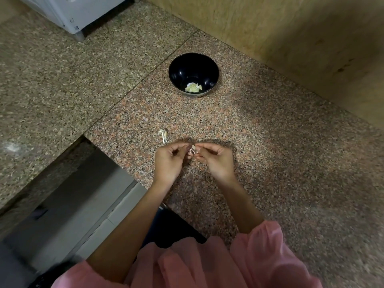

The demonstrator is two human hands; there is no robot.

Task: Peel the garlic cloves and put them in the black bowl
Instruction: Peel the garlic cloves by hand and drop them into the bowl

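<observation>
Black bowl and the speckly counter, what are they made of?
The black bowl looks like glossy plastic or glazed ceramic. It is smooth, with small bright glints on its inner wall, and the look alone cannot settle which. The counter looks like polished granite: pink, grey and black speckles all over, with a straight seam between slabs.

The bowl [181,69] is glossy black, the garlic [193,87] in it pale yellow-green, and the clove [193,150] whitish with a faint pink tint, close to the off-white of the stem [163,134]. The counter [259,142] is speckled granite, pink-brown with black and cream flecks on its right slab and greyer tan on its left, while the wall [291,28] is mottled ochre with darker stains. The sleeves [261,248] are soft pink, the garment [172,231] beneath them black, the appliance [68,13] white, and the panel [72,204] at lower left plain grey.
</observation>
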